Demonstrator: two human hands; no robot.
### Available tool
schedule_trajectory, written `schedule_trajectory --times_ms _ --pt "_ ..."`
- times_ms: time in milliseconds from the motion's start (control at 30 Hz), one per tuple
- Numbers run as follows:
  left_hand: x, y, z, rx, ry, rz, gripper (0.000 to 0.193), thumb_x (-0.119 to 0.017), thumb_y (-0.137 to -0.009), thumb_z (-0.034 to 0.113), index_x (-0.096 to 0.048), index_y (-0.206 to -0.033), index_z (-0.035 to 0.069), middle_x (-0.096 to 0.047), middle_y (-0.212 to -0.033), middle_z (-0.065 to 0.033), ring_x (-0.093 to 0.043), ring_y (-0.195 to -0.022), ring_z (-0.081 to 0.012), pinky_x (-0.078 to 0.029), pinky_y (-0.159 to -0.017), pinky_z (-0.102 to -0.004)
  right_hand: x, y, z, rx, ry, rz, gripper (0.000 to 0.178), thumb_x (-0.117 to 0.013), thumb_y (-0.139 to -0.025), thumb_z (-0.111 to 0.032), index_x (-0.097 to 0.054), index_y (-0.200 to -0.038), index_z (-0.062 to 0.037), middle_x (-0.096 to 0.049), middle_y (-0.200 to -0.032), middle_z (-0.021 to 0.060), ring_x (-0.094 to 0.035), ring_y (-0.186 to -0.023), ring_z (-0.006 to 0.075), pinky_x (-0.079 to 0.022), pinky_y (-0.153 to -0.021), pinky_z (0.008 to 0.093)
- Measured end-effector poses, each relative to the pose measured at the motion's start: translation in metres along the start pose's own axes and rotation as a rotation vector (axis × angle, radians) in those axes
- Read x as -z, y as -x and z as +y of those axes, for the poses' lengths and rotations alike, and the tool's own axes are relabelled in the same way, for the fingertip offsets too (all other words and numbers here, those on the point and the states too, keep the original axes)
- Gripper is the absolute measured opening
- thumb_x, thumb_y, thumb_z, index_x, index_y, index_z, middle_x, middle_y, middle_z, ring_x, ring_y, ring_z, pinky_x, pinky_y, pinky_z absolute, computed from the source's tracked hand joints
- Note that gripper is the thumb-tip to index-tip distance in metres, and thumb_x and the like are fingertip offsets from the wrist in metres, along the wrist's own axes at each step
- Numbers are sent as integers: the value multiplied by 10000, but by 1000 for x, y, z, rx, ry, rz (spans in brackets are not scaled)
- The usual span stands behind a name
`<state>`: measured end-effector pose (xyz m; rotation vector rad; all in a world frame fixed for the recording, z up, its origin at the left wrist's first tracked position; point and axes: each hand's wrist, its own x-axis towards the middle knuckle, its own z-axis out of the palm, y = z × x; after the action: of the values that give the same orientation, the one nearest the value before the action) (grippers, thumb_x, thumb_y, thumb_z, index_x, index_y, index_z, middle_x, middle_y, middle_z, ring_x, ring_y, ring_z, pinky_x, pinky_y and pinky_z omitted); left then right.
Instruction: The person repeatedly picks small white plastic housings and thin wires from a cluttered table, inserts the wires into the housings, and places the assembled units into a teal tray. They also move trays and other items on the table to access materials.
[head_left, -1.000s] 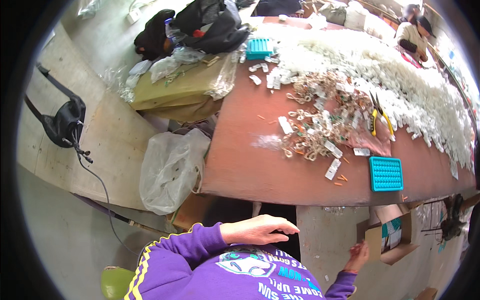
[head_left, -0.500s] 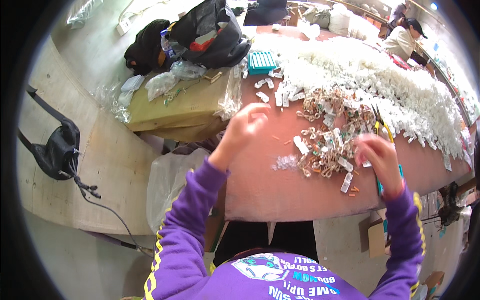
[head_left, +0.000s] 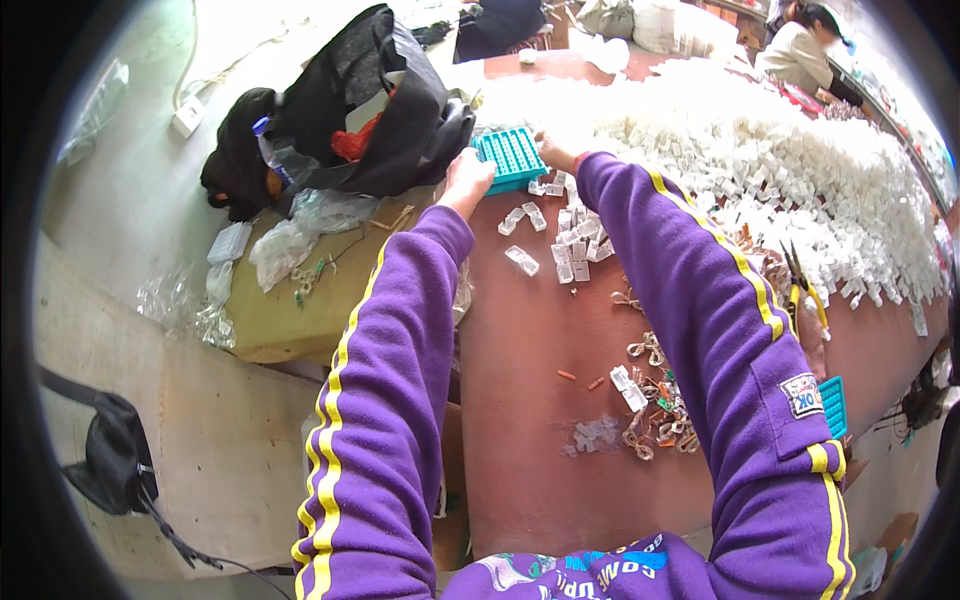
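A teal plastic tray (head_left: 512,152) with rows of small openings sits at the far edge of the red-brown table (head_left: 560,500). My left hand (head_left: 468,180) is closed on its left side, fingers partly hidden. At the tray's right side, my right hand (head_left: 557,152) holds the edge with bent fingers. Close to the tray lie several clear-white plastic cases (head_left: 575,245), some in a cluster and some loose. Looped beige cords (head_left: 660,425) with small orange and green bits lie nearer me, partly covered by my right sleeve.
A large mound of small white pieces (head_left: 740,150) covers the table's far right. Yellow-handled pliers (head_left: 805,295) and another teal tray (head_left: 833,405) lie by my right forearm. A black bag (head_left: 350,110) stands at far left; a person (head_left: 800,55) sits in the background.
Both hands have moved forward from the near pile to the teal tray and taken hold of its sides. The view has shifted, and my right sleeve now covers part of the cords.
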<state>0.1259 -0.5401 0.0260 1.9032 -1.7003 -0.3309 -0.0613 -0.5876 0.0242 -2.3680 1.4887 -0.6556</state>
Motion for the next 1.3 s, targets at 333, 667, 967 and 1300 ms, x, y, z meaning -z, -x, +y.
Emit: schedule_trajectory --times_ms 333,667,967,1300 --pt "-2 -15 15 57 -105 -84 664 -651 -844 428 -523 -1320 -17 -580 -1285 -242 -549 -1225 -338 -430 -1026 -394 -22 -28 -4 -20 50 -13 282 -499 -848 -119 -717 -977 6 -720 -870 196 -717 -744 290 -561 -721 389" --pt "-20 -32 20 -25 -264 -21 631 -692 -802 500 -617 -1170 -6 -640 -1167 -248 -607 -1130 -366 -480 -952 -438 -35 -36 20 18 -169 -73 191 -614 -773 -150 -706 -898 -39 -704 -791 144 -689 -666 249 -545 -636 387" --pt "-26 -49 16 -45 -287 -24 669 -749 -772 424 -580 -1216 -48 -614 -1251 -208 -599 -1163 -349 -477 -983 -418 -28 17 18 446 76 20 198 -591 -690 62 -679 -846 -23 -662 -752 165 -673 -747 303 -529 -697 381" --pt "-29 -52 12 -132 -441 -138 572 -586 -870 500 -601 -1257 79 -615 -1260 -172 -578 -1175 -343 -443 -1001 -420 -19 42 35 660 -186 -150 113 -604 -700 39 -685 -778 48 -660 -790 192 -657 -722 284 -521 -707 351"
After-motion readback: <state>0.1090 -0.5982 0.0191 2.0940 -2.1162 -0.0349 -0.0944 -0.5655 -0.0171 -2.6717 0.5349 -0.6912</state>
